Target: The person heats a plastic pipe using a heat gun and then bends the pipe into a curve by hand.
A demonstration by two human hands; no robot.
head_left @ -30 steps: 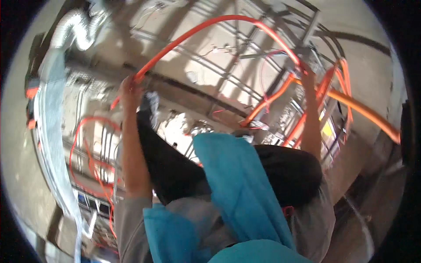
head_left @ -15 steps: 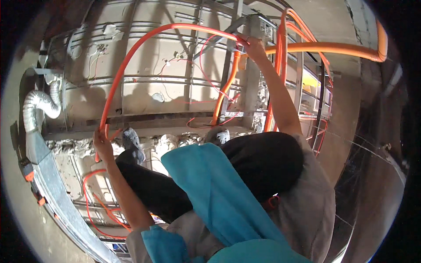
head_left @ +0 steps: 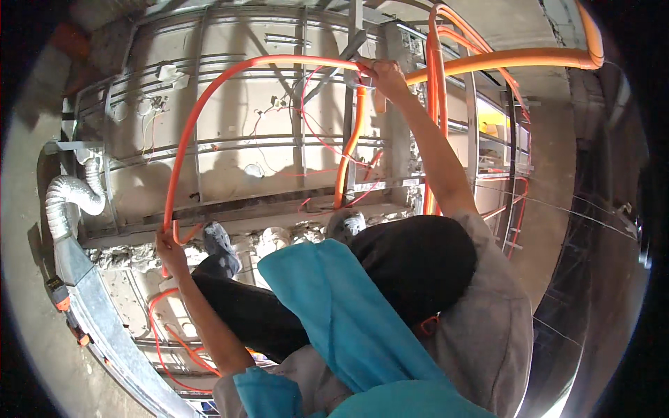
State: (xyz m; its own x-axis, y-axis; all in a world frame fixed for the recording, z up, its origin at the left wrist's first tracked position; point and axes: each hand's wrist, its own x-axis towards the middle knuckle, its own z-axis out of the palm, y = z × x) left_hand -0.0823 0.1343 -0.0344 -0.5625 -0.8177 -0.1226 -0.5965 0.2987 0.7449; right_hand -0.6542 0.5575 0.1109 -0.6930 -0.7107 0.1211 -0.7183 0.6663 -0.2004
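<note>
A long orange-red flexible conduit (head_left: 189, 129) arches between my two hands. My left hand (head_left: 171, 254) is closed around its lower end, beside my left shoe; a short end of the tube pokes out below the fist. My right hand (head_left: 385, 75) has its fingers closed on the far end, by the upright metal stud. Just below that hand, another orange conduit (head_left: 360, 118) runs down along the stud. Whether the two tubes touch or join there is hidden by my fingers.
Metal framing (head_left: 303, 90) with thin red wires covers the panels below. Thick orange conduits (head_left: 502, 64) run on the right. A silver flexible duct (head_left: 66, 191) meets a sheet-metal duct (head_left: 104, 299) at left, near a black-and-orange tool (head_left: 58, 292). My shoes (head_left: 221, 244) rest by a rough ledge.
The view has tilted slightly, shifting the surroundings. Both hands keep hold of the conduit, and its arch looks nearly the same.
</note>
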